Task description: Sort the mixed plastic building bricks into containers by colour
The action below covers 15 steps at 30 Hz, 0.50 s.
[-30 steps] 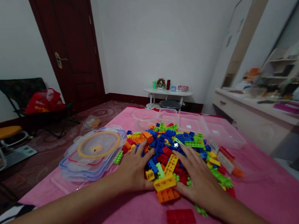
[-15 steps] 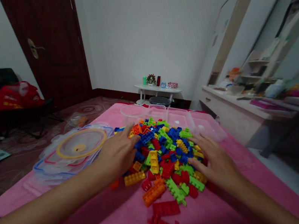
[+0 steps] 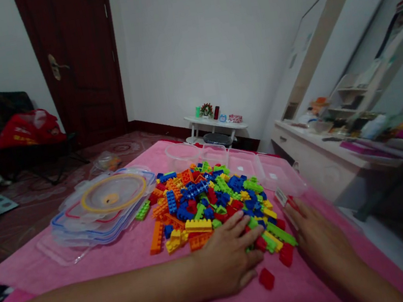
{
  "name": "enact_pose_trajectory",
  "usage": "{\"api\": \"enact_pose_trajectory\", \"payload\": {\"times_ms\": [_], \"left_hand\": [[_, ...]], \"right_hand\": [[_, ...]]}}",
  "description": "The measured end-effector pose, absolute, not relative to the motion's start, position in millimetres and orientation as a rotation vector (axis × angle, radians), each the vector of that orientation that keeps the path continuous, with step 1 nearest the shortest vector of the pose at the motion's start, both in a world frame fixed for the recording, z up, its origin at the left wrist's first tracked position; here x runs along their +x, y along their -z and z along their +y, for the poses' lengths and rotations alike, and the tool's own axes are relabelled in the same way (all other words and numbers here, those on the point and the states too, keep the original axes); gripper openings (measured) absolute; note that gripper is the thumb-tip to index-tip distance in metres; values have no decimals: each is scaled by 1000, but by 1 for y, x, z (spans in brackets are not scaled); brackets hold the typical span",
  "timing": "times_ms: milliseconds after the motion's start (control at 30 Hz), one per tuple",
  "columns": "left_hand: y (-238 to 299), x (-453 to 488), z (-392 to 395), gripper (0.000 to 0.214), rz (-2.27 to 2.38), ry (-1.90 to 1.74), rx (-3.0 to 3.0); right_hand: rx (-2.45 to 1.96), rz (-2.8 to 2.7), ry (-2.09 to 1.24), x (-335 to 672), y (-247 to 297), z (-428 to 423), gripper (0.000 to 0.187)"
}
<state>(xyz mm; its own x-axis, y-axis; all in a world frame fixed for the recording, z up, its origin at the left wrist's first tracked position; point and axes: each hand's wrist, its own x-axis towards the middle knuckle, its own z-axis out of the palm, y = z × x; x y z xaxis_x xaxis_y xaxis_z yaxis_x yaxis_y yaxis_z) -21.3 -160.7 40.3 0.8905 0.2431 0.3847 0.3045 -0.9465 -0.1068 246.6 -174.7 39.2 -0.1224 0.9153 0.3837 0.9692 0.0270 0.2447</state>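
Observation:
A pile of coloured plastic bricks [image 3: 210, 201] lies spread on a pink cloth [image 3: 118, 252]. My left hand [image 3: 227, 257] lies flat on the pile's near edge, fingers stretched over red and green bricks. My right hand [image 3: 319, 239] rests at the pile's right side with fingers extended, touching a red and white piece [image 3: 285, 200]. A loose red brick [image 3: 266, 278] lies just in front of my left hand.
A stack of clear plastic lids [image 3: 106, 205] sits left of the pile. Clear plastic containers [image 3: 250, 163] stand behind it. A low white table [image 3: 216, 123] is by the far wall, a dresser [image 3: 325, 151] at right, a dark door [image 3: 74, 64] at back.
Both hands have slid toward me and rightward across the pile. The bricks are spread wider and flatter than before. The flat red pieces near the front edge are out of sight.

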Motion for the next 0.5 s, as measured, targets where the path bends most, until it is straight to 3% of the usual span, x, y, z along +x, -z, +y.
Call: {"api": "enact_pose_trajectory", "payload": {"times_ms": [200,400,500], "left_hand": [[-53,-10,-118,45,-701,606,-2785],[-60,0,-70,70,-991,653,-2826],[-63,-3,-44,72,-1083,577,-2927]], "right_hand": [[-1855,-2162,643,202,-75,-159,42],[-1634,-2043,86,155,-108,-90,34],[-1476,-1904,-284,141,-104,-59,33]]}}
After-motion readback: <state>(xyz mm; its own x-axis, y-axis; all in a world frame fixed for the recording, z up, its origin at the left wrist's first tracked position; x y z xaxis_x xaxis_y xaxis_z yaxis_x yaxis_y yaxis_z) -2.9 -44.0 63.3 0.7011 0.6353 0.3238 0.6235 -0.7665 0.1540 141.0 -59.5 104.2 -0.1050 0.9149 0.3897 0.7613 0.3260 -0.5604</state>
